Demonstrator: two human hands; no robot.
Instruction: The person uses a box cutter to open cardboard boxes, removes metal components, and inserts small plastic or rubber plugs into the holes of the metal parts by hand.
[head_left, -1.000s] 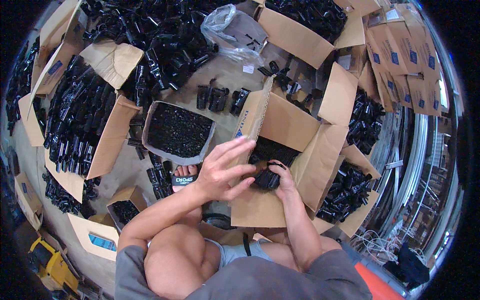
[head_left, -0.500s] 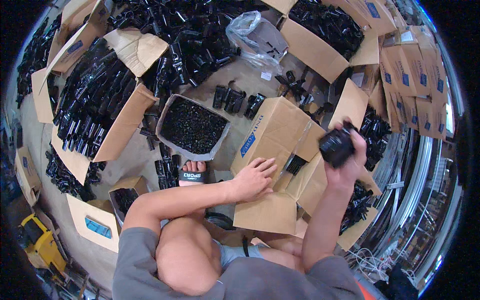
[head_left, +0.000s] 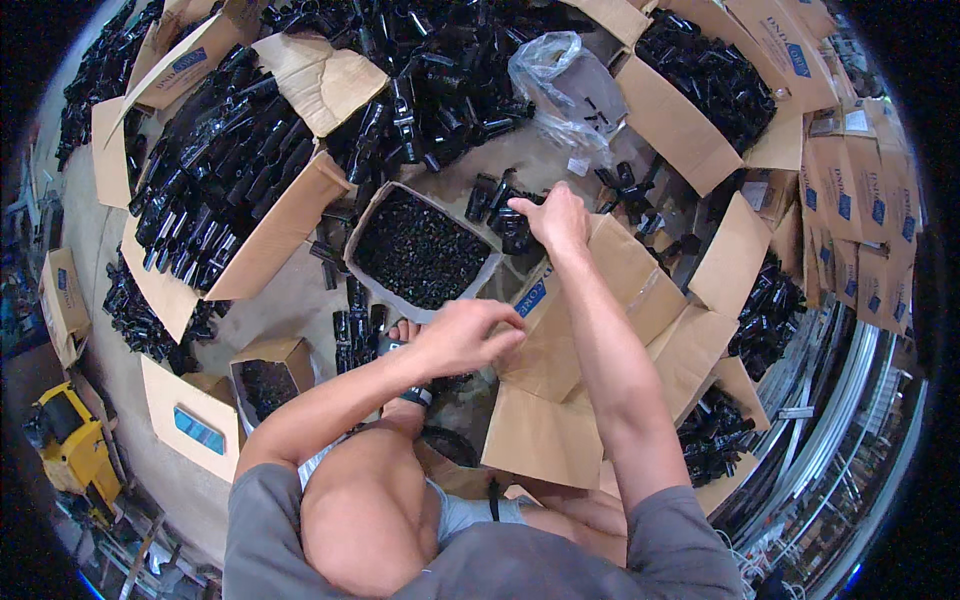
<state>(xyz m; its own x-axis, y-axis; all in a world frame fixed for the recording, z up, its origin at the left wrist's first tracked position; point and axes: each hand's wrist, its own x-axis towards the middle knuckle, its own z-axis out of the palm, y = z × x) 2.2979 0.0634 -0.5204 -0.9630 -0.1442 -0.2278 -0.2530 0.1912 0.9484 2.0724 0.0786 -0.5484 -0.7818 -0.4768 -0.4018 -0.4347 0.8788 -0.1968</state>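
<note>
My right hand (head_left: pixel 556 218) reaches over the far edge of a cardboard box (head_left: pixel 540 355), thumb and fingers apart. Just beside its thumb, a small group of glossy black plastic parts (head_left: pixel 513 233) stands on the floor; I see nothing held in the hand. My left hand (head_left: pixel 465 338) hovers between that box and a bin (head_left: pixel 388 292) of tiny black pieces, its fingers loosely bent and apart with nothing between them. The box lies in front of me with its flaps spread, and my right forearm crosses over it. What is inside is hidden.
A large open carton (head_left: pixel 262 235) heaped with black parts stands left; another (head_left: pixel 680 140) stands far right. A loose pile (head_left: pixel 410 110) and a clear plastic bag (head_left: pixel 560 90) lie beyond. Folded cartons (head_left: pixel 860 210) and metal rails (head_left: pixel 850 400) line the right. My foot (head_left: pixel 405 332) is near the bin.
My right hand has swung left and away from me; the black part it held no longer shows in it. My left hand has come off the box and moved left. The view has shifted slightly.
</note>
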